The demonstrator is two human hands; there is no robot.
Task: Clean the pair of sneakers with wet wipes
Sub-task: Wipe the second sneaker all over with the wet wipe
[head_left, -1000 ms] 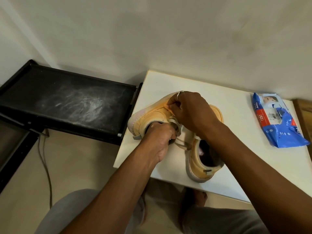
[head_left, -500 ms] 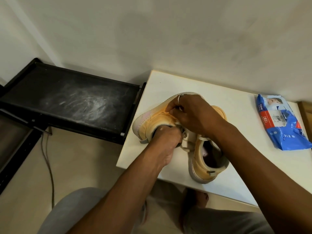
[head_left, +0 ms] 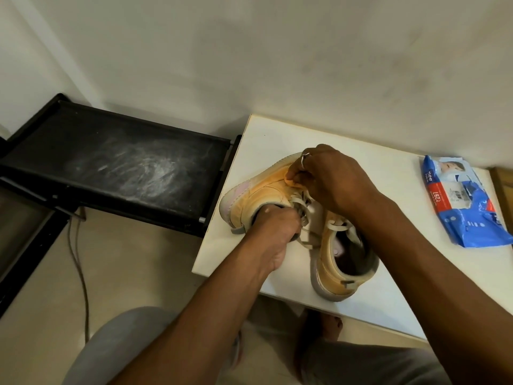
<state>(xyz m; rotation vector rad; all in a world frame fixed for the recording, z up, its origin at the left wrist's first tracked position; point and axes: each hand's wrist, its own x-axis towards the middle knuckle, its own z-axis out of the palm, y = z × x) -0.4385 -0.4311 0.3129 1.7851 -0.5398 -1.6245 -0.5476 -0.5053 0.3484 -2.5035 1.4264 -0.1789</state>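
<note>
Tilted sneaker (head_left: 258, 195): left hand (head_left: 274, 226) grips collar, right hand (head_left: 333, 179) pinches upper

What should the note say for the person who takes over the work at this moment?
Left hand: grips the far sneaker at its opening.
Right hand: pinches it at the laces.
Near sneaker stands on the white table; the wipes pack lies at the right.
Done: cannot tell; no wipe visible in either hand.
To do: wipe both sneakers.

Matt orange cloth-like sneakers (head_left: 280, 201) sit on a smooth white table (head_left: 388, 173) beside a glossy blue plastic wipes pack (head_left: 466, 207)
</note>
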